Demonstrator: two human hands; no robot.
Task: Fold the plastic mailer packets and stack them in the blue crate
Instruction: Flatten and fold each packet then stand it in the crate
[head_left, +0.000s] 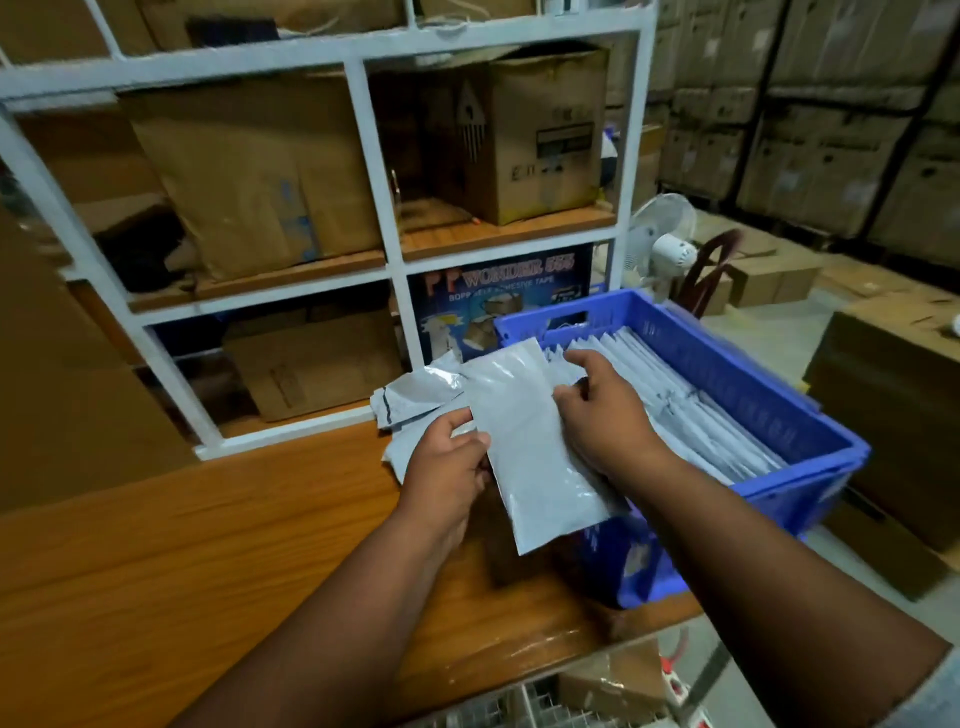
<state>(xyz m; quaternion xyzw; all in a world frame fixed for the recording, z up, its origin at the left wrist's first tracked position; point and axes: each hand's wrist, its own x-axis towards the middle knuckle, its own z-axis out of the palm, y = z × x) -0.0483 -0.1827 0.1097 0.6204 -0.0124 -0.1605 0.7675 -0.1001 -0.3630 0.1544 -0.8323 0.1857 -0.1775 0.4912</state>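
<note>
Two hands — one folded mailer (524, 441), one crate (727, 374)

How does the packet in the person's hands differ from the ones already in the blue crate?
The held packet is lifted in the air, gripped by the left hand and right hand; the crate packets stand packed on edge in rows inside the blue crate. It shows its whole flat face; they show mostly edges. All are grey-white plastic.
</note>
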